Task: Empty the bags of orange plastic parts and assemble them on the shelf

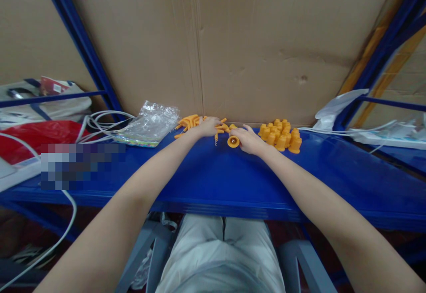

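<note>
My left hand point(208, 126) lies over a heap of orange corkscrew handles point(190, 121) at the back of the blue table. Its fingers reach out across the pieces, and the fingertips are partly hidden among them. Metal spirals stick out of some handles; one corkscrew point(216, 138) lies just in front of that hand. In my right hand point(248, 140) is an orange bell-shaped corkscrew base point(233, 142), its round mouth turned toward me with a small metal point at its centre. Right of this hand several orange bell-shaped bases point(281, 136) stand grouped together.
A clear plastic bag point(151, 122) lies on the left, beside white cables point(103, 122) and a red bag point(40, 138). Cardboard point(249, 49) closes off the back. Blue frame posts point(83, 44) rise at both sides. A white power strip point(392, 137) is at right.
</note>
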{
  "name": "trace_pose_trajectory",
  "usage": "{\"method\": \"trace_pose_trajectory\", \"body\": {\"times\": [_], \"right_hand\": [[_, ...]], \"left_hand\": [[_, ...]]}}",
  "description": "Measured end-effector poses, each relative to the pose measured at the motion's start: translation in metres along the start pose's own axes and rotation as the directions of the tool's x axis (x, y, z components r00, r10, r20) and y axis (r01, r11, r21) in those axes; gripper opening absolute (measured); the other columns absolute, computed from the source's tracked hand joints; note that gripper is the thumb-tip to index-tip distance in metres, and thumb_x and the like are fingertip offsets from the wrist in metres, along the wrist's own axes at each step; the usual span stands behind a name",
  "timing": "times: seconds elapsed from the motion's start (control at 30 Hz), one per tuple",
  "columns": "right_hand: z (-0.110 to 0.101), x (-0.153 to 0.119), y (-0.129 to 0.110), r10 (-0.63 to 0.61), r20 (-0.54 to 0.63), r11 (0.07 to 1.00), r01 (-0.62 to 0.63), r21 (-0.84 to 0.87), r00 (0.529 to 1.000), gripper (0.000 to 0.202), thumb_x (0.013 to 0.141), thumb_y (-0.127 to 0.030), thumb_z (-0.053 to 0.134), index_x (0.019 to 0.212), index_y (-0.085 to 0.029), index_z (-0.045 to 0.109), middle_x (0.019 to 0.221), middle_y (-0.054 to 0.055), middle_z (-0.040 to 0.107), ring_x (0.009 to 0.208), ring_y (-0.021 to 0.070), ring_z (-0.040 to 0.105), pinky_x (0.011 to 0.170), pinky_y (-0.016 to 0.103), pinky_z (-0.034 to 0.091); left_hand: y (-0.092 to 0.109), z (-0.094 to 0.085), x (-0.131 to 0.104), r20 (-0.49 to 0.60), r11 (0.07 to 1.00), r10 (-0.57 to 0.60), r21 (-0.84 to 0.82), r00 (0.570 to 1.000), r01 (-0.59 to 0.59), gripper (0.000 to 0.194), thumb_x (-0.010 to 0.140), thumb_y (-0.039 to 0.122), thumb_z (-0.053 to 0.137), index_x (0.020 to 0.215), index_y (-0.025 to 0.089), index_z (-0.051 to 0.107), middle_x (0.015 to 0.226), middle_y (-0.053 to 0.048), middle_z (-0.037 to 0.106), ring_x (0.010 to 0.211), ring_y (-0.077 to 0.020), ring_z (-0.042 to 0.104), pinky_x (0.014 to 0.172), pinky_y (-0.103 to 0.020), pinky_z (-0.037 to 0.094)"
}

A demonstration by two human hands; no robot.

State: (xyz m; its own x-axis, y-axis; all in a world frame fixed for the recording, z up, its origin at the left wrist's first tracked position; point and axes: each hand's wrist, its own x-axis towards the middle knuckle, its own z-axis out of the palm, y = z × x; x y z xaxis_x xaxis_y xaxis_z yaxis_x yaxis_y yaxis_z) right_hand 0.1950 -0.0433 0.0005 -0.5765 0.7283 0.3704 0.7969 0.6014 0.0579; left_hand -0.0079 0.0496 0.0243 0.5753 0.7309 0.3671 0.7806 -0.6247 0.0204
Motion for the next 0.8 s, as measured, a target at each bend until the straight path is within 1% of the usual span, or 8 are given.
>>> {"method": "trace_pose_trajectory", "body": {"times": [0.07,0.13,0.2,0.27,0.33,0.43,0.57,0.8], "right_hand": [[-0.001,0.001,0.000,-0.019,-0.072,0.999,0.017,-0.032,0.997,0.043,0.086,-0.003,0.038,0.119,-0.019,0.061,0.121,0.013,0.068,0.122,0.0263,0.056,0.117,0.056,0.022],[-0.002,0.002,0.001,-0.041,-0.138,0.997,0.030,-0.077,0.990,0.042,0.089,-0.005,0.037,0.120,-0.019,0.061,0.119,0.014,0.069,0.119,0.0268,0.056,0.117,0.058,0.021],[-0.003,0.003,0.001,-0.065,-0.192,0.991,0.041,-0.127,0.979,0.039,0.092,-0.007,0.037,0.120,-0.018,0.062,0.114,0.014,0.070,0.115,0.0277,0.057,0.117,0.059,0.020],[-0.004,0.004,0.001,-0.079,-0.217,0.985,0.042,-0.169,0.973,0.035,0.095,-0.010,0.038,0.117,-0.016,0.064,0.111,0.015,0.071,0.111,0.0282,0.058,0.116,0.059,0.021],[-0.006,0.004,0.000,-0.082,-0.215,0.979,0.038,-0.202,0.973,0.032,0.097,-0.014,0.039,0.114,-0.015,0.066,0.109,0.015,0.072,0.108,0.0281,0.059,0.115,0.058,0.023],[-0.007,0.003,0.000,-0.079,-0.189,0.972,0.033,-0.234,0.979,0.029,0.098,-0.017,0.042,0.109,-0.015,0.068,0.105,0.015,0.073,0.105,0.0277,0.060,0.114,0.057,0.024],[-0.006,0.003,0.001,-0.064,-0.142,0.968,0.027,-0.248,0.988,0.024,0.098,-0.021,0.048,0.105,-0.018,0.070,0.100,0.012,0.073,0.102,0.0267,0.061,0.113,0.058,0.023],[-0.005,0.003,0.004,-0.019,-0.115,0.968,-0.011,-0.252,0.993,0.023,0.098,-0.021,0.050,0.107,-0.019,0.070,0.101,0.011,0.074,0.104,0.0268,0.062,0.114,0.060,0.023]], "left_hand": [[0.013,-0.012,-0.004,-0.055,0.997,-0.060,-0.059,0.997,0.057,0.039,0.088,0.021,0.054,0.122,0.026,0.074,0.133,-0.007,0.070,0.132,-0.0299,0.057,0.116,-0.053,0.037],[0.031,-0.025,-0.015,-0.110,0.992,-0.090,-0.102,0.990,0.079,0.037,0.093,0.025,0.050,0.122,0.026,0.073,0.136,-0.007,0.068,0.135,-0.0302,0.054,0.116,-0.058,0.033],[0.050,-0.036,-0.031,-0.145,0.992,-0.071,-0.115,0.987,0.055,0.035,0.097,0.028,0.046,0.122,0.027,0.072,0.139,-0.007,0.066,0.137,-0.0301,0.052,0.117,-0.065,0.027],[0.066,-0.039,-0.047,-0.162,0.996,-0.038,-0.084,0.986,0.025,0.035,0.098,0.030,0.045,0.122,0.026,0.071,0.142,-0.007,0.064,0.138,-0.0307,0.051,0.118,-0.068,0.021],[0.074,-0.034,-0.060,-0.169,1.000,-0.005,-0.031,0.986,0.000,0.033,0.095,0.026,0.050,0.122,0.024,0.070,0.143,-0.009,0.063,0.139,-0.0316,0.050,0.119,-0.069,0.018],[0.073,-0.019,-0.066,-0.145,1.000,0.018,0.007,0.989,-0.017,0.033,0.092,0.021,0.053,0.121,0.021,0.069,0.135,-0.013,0.068,0.133,-0.0327,0.055,0.118,-0.066,0.023],[0.060,-0.004,-0.062,-0.112,0.999,0.050,0.019,0.992,-0.048,0.024,0.092,0.023,0.057,0.112,0.018,0.070,0.122,-0.014,0.073,0.123,-0.0341,0.062,0.109,-0.060,0.035],[0.050,-0.002,-0.059,-0.132,1.000,0.029,-0.001,0.991,-0.030,0.023,0.091,0.017,0.059,0.112,0.018,0.068,0.127,-0.015,0.072,0.125,-0.0329,0.062,0.105,-0.052,0.038]]}}
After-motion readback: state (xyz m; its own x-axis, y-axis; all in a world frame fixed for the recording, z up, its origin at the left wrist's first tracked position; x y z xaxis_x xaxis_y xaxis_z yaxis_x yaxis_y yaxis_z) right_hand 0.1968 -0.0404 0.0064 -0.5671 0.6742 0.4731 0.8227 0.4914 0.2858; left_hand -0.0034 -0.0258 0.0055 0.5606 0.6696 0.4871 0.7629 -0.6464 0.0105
